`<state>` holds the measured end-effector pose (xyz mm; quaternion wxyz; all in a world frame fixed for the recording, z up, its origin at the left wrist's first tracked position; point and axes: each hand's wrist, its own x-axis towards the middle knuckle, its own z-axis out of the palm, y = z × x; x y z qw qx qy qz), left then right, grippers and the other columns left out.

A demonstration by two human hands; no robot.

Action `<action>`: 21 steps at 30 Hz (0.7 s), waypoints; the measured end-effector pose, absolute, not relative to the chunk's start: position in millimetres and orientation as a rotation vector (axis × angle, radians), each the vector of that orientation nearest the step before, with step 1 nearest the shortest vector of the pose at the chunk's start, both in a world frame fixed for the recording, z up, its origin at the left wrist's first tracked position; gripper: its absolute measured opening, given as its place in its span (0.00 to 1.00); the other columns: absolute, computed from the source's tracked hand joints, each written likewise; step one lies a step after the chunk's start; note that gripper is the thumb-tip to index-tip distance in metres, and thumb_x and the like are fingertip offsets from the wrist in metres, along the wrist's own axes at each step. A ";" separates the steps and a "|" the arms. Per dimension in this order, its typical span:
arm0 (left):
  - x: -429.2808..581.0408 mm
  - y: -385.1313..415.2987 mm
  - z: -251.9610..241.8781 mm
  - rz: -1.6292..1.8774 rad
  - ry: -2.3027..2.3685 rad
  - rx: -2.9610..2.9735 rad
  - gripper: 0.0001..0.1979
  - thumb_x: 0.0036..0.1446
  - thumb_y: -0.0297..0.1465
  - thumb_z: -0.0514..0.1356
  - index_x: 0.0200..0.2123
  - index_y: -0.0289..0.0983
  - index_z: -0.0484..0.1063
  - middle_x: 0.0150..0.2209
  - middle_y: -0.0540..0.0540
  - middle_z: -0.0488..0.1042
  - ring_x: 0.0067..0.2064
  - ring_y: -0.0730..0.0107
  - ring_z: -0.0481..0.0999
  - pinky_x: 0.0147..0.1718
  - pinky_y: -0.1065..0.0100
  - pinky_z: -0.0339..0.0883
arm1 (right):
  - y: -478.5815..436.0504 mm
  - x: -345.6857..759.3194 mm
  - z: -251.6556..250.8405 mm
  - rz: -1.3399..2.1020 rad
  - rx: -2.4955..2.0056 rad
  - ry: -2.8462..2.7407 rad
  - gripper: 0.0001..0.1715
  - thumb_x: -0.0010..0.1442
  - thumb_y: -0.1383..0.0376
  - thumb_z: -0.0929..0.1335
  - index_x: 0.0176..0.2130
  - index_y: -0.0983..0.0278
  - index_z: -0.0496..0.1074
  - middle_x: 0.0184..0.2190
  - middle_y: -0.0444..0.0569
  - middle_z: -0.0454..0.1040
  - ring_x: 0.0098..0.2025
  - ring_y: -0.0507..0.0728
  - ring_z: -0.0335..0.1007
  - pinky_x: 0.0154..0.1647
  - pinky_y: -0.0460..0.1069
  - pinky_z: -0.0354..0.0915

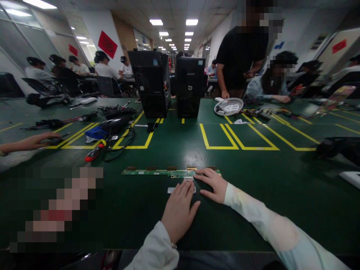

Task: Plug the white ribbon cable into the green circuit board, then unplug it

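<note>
A long narrow green circuit board (157,172) lies across the green table (253,195) just ahead of me. My left hand (178,210) rests flat, fingers stretched out, over a small pale flat strip (170,190) just below the board. My right hand (212,185) lies open with its fingertips on the board's right end. Both arms wear pale sleeves. Neither hand grips anything.
Two black computer towers (165,84) stand upright at mid table. Left of them lie a red-handled screwdriver (94,153), black cables and a blue cloth (95,133). A white fan grille (228,106) sits far right. Another person's hand (33,141) reaches in at left. Yellow tape outlines mark the table.
</note>
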<state>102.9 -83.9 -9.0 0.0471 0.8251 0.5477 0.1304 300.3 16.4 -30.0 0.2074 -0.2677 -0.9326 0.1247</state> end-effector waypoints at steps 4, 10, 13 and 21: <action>87.7 -84.8 -3.1 0.416 1.621 2.563 0.25 0.65 0.37 0.49 0.62 0.35 0.56 0.63 0.41 0.60 0.64 0.60 0.57 0.60 0.51 0.54 | 16.9 300.4 -30.9 0.324 -0.753 -2.614 0.31 0.59 0.58 0.65 0.59 0.65 0.62 0.57 0.59 0.62 0.58 0.63 0.55 0.58 0.62 0.55; 17.5 -101.5 -3.6 0.498 1.873 2.495 0.27 0.66 0.39 0.45 0.65 0.39 0.49 0.65 0.41 0.55 0.65 0.57 0.56 0.59 0.51 0.58 | 17.7 301.3 -31.3 0.284 -0.778 -2.638 0.30 0.61 0.56 0.64 0.59 0.65 0.62 0.57 0.58 0.62 0.58 0.63 0.56 0.59 0.62 0.56; -21.3 -120.4 -15.8 0.511 2.012 2.442 0.27 0.66 0.40 0.45 0.65 0.39 0.50 0.65 0.41 0.56 0.64 0.56 0.58 0.58 0.50 0.58 | 17.8 301.1 -30.0 0.285 -0.776 -2.642 0.30 0.61 0.55 0.63 0.59 0.65 0.62 0.57 0.58 0.62 0.58 0.63 0.56 0.59 0.62 0.56; -62.6 -153.5 -43.0 0.594 2.109 2.425 0.24 0.64 0.40 0.46 0.61 0.41 0.57 0.62 0.42 0.62 0.61 0.56 0.62 0.58 0.48 0.58 | 17.1 299.7 -29.3 0.274 -0.777 -2.636 0.28 0.63 0.56 0.62 0.58 0.65 0.63 0.56 0.59 0.63 0.57 0.62 0.57 0.57 0.61 0.58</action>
